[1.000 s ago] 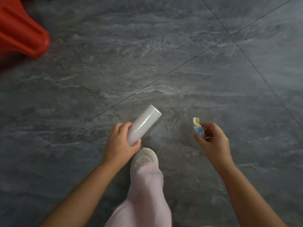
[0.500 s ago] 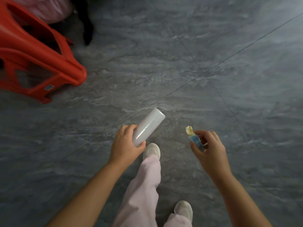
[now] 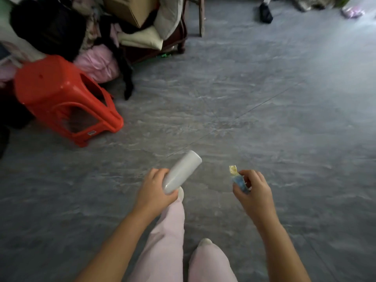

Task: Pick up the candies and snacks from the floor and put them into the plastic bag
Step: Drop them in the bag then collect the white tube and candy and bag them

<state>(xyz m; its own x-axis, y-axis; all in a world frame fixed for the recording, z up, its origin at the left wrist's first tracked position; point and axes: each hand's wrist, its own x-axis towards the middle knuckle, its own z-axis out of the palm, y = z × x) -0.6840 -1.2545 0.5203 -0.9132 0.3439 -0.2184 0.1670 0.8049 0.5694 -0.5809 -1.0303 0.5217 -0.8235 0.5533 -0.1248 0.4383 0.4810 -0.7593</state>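
Floor: grey veined tile, thin joint lines crossing on the diagonal.

Heap of clothes and cushions: top left, piled against dark wooden furniture; cardboard box on top.

Red plastic stool: tipped on its side, left of centre, just beside the heap.

Pink trouser legs: bottom centre; pale shoe toe at the end of the right one.

Left hand: fingers and thumb curled round the lower end of a white roll, gripping it. Roll tilted up and to the right, free end off the floor.

Right hand: level with the left, well apart from it, fingers curled, pinching a candy between thumb and fingertips.

Candy: blue wrapper with a yellow twisted end sticking up above the thumb. Held off the floor, right of the roll's free end, not touching it. Wrapper print blurred, unreadable.

Small sticker: on the stool's lower rail, too small to read.
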